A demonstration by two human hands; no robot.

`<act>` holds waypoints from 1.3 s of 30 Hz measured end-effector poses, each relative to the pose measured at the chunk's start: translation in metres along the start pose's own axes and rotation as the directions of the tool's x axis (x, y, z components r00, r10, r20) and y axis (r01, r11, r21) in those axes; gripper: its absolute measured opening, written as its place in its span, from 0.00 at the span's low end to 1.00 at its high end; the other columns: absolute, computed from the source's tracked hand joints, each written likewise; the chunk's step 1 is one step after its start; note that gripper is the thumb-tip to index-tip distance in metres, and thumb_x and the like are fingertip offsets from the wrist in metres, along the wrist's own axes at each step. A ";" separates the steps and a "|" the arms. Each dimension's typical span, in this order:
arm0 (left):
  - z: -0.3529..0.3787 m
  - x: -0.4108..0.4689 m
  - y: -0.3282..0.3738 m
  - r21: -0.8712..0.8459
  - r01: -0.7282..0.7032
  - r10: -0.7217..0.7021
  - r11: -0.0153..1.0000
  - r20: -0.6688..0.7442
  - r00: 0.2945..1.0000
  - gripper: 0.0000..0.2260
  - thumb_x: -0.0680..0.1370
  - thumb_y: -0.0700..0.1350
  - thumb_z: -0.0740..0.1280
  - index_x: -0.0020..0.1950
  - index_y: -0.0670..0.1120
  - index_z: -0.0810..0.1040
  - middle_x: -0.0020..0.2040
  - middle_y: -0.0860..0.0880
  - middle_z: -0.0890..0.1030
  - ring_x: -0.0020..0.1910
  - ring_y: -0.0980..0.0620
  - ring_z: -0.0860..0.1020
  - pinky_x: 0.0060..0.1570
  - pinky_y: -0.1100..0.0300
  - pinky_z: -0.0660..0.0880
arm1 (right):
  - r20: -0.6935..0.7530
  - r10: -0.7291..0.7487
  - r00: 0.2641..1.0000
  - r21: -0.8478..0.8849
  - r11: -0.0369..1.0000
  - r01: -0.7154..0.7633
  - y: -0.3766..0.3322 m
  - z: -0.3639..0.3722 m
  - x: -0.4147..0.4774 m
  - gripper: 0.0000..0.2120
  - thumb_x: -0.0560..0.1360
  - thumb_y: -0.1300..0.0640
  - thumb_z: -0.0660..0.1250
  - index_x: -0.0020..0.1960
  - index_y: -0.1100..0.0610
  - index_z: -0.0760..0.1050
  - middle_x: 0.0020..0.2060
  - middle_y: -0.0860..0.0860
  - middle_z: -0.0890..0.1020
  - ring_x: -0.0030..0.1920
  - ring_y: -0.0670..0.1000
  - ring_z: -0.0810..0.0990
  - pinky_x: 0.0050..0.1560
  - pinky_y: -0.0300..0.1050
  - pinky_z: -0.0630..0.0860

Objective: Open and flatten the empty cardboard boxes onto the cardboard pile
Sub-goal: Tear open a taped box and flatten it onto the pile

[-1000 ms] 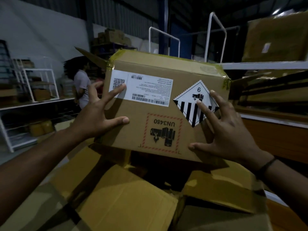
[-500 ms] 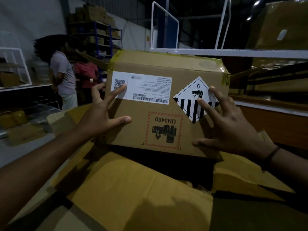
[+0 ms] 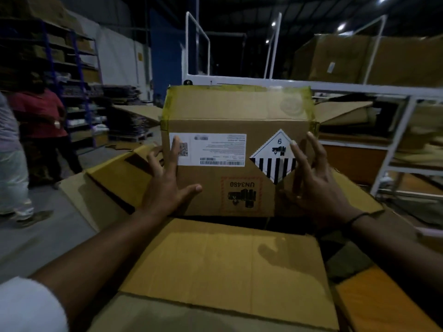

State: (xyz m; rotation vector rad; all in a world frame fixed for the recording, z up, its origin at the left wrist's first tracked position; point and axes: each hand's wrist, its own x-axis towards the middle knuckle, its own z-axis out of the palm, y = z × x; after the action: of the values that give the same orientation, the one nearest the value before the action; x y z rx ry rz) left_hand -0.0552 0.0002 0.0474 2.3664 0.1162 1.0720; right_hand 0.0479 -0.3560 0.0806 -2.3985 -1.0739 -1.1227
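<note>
Nearest lies a flat sheet (image 3: 227,267) of the cardboard pile (image 3: 107,188), spread under both forearms. A white sleeve (image 3: 28,305) shows at the near left corner.

Beyond the sheet, the left hand (image 3: 167,188) is spread wide, its palm toward the near face of the box (image 3: 237,149); one finger lies across the white label (image 3: 211,149) and the thumb points right along the lower face. This grip is open and clasps nothing; whether the palm presses the card I cannot tell. The right hand (image 3: 318,188), a dark band (image 3: 357,216) on its wrist, is likewise open with fingers fanned, just right of the diamond sticker (image 3: 273,156) and overlapping the box's right end. The index tip sits at the sticker's upper edge.

The box stands between the two hands, upright on the pile, with its print upside down: a red UN3480 mark (image 3: 242,195) sits between the thumbs. Its top is taped shut, while flaps (image 3: 342,111) stick out at both ends.

Left of the left hand, well apart, two people (image 3: 36,130) stand on the floor before blue shelving (image 3: 72,68). Behind the box runs a white rack (image 3: 359,87), and right of the right hand are more cartons (image 3: 383,61).
</note>
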 end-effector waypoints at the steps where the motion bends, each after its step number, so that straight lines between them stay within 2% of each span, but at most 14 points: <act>1: 0.000 0.000 -0.002 -0.001 -0.002 0.002 1.000 0.002 1.000 0.59 0.68 0.55 0.82 0.80 0.69 0.38 0.77 0.57 0.40 0.75 0.33 0.64 0.66 0.42 0.73 | -0.016 0.063 0.998 0.021 0.998 -0.063 -0.009 0.005 -0.002 0.56 0.66 0.46 0.78 0.84 0.52 0.49 0.82 0.59 0.41 0.80 0.61 0.44 0.65 0.75 0.70; 7: -0.007 0.002 -0.031 0.008 -0.054 0.054 0.998 0.064 0.996 0.64 0.66 0.50 0.84 0.81 0.66 0.35 0.78 0.47 0.46 0.74 0.37 0.65 0.67 0.43 0.74 | 0.051 0.212 0.976 0.116 0.969 -0.216 -0.039 0.029 -0.021 0.59 0.68 0.52 0.81 0.84 0.43 0.42 0.82 0.48 0.34 0.81 0.63 0.49 0.60 0.67 0.78; 10: -0.003 -0.003 -0.045 0.041 -0.045 0.039 0.998 0.123 0.992 0.65 0.66 0.47 0.84 0.80 0.67 0.33 0.77 0.49 0.47 0.72 0.39 0.67 0.65 0.43 0.76 | 0.057 0.280 0.958 0.153 0.946 -0.285 -0.043 0.039 -0.030 0.58 0.70 0.52 0.80 0.83 0.41 0.41 0.82 0.46 0.38 0.78 0.64 0.61 0.57 0.60 0.82; 13: 0.001 0.002 -0.049 0.162 -0.054 0.021 0.985 0.199 0.980 0.62 0.70 0.48 0.82 0.81 0.64 0.32 0.72 0.45 0.55 0.60 0.44 0.74 0.50 0.50 0.80 | 0.082 0.356 0.931 0.141 0.921 -0.364 -0.040 0.048 -0.035 0.54 0.72 0.46 0.77 0.83 0.41 0.43 0.81 0.49 0.47 0.69 0.62 0.73 0.55 0.51 0.83; 16: 0.005 0.005 -0.046 0.435 -0.089 -0.010 0.896 0.220 0.976 0.53 0.74 0.60 0.75 0.84 0.55 0.38 0.66 0.41 0.62 0.49 0.44 0.76 0.40 0.55 0.74 | 0.114 0.484 0.868 -0.023 0.874 -0.485 -0.034 0.054 -0.030 0.46 0.73 0.36 0.73 0.82 0.45 0.53 0.79 0.54 0.56 0.68 0.62 0.73 0.62 0.54 0.79; 18: 0.008 0.003 -0.038 0.492 -0.037 -0.044 0.870 0.152 0.987 0.47 0.75 0.67 0.69 0.84 0.54 0.45 0.67 0.41 0.61 0.54 0.41 0.76 0.45 0.53 0.76 | 0.149 0.534 0.832 -0.120 0.845 -0.521 -0.031 0.060 -0.028 0.43 0.73 0.31 0.69 0.80 0.47 0.56 0.75 0.57 0.63 0.68 0.61 0.71 0.65 0.56 0.77; 21: 0.010 0.005 -0.028 0.562 0.018 -0.083 0.827 0.090 0.993 0.42 0.76 0.70 0.64 0.84 0.53 0.52 0.74 0.39 0.58 0.62 0.37 0.74 0.56 0.48 0.76 | 0.226 0.559 0.798 -0.175 0.829 -0.531 -0.027 0.059 -0.022 0.41 0.72 0.28 0.67 0.75 0.48 0.60 0.67 0.57 0.72 0.62 0.58 0.75 0.58 0.53 0.80; 26: 0.016 0.012 -0.030 0.720 -0.021 -0.118 0.694 0.143 0.983 0.45 0.75 0.76 0.51 0.84 0.51 0.48 0.71 0.41 0.72 0.65 0.39 0.70 0.61 0.48 0.69 | 0.369 0.604 0.706 -0.005 0.761 -0.649 -0.035 0.045 -0.001 0.39 0.74 0.43 0.75 0.76 0.51 0.58 0.65 0.55 0.76 0.58 0.54 0.80 0.54 0.49 0.82; 29: 0.014 0.016 -0.034 0.550 -0.011 -0.082 0.835 0.145 0.986 0.46 0.76 0.76 0.51 0.84 0.51 0.42 0.68 0.40 0.76 0.65 0.40 0.69 0.60 0.47 0.69 | 0.362 0.663 0.655 0.270 0.599 -0.754 -0.039 0.036 0.008 0.34 0.78 0.47 0.72 0.77 0.54 0.61 0.59 0.53 0.79 0.50 0.51 0.82 0.41 0.43 0.80; 32: -0.002 0.023 -0.035 0.039 0.105 -0.106 0.994 0.035 0.994 0.39 0.81 0.69 0.56 0.85 0.51 0.48 0.71 0.40 0.75 0.69 0.37 0.71 0.61 0.48 0.73 | 0.173 0.787 0.593 0.466 0.465 -0.753 -0.034 0.025 0.006 0.27 0.82 0.41 0.64 0.74 0.57 0.70 0.56 0.56 0.81 0.48 0.52 0.80 0.43 0.45 0.77; 34: -0.014 0.030 -0.036 -0.376 0.191 -0.205 0.907 0.004 0.979 0.31 0.83 0.66 0.51 0.81 0.49 0.65 0.66 0.45 0.80 0.68 0.38 0.76 0.57 0.62 0.75 | 0.053 0.797 0.601 0.579 0.466 -0.669 -0.029 0.021 0.002 0.25 0.82 0.38 0.61 0.54 0.61 0.81 0.48 0.60 0.84 0.44 0.59 0.81 0.42 0.49 0.74; 36: -0.028 0.040 -0.034 -0.660 0.396 -0.325 0.639 0.234 0.916 0.37 0.82 0.69 0.45 0.67 0.45 0.82 0.53 0.43 0.86 0.61 0.33 0.79 0.58 0.57 0.79 | 0.138 0.753 0.643 0.623 0.439 -0.647 -0.029 0.015 0.001 0.28 0.81 0.38 0.62 0.35 0.60 0.75 0.35 0.60 0.78 0.36 0.58 0.75 0.42 0.50 0.71; 37: -0.036 0.044 -0.033 -0.672 0.501 -0.322 0.545 0.384 0.865 0.42 0.81 0.71 0.43 0.62 0.41 0.84 0.50 0.38 0.86 0.59 0.31 0.80 0.59 0.48 0.79 | 0.237 0.698 0.676 0.628 0.421 -0.654 -0.031 0.009 0.002 0.26 0.80 0.38 0.64 0.32 0.57 0.71 0.33 0.59 0.75 0.35 0.57 0.74 0.43 0.50 0.71; 39: -0.049 0.047 -0.031 -0.586 0.608 -0.227 0.535 0.594 0.772 0.47 0.78 0.74 0.43 0.58 0.36 0.85 0.54 0.34 0.85 0.58 0.31 0.81 0.58 0.43 0.78 | 0.442 0.519 0.731 0.630 0.400 -0.665 -0.031 -0.003 0.008 0.24 0.77 0.42 0.70 0.30 0.56 0.72 0.32 0.57 0.77 0.34 0.55 0.78 0.46 0.48 0.72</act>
State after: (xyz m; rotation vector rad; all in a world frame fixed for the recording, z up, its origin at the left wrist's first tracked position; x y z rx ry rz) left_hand -0.0544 0.0610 0.0900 1.5865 0.0607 0.1912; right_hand 0.0271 -0.3326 0.0867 -1.8762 -0.4416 -0.1071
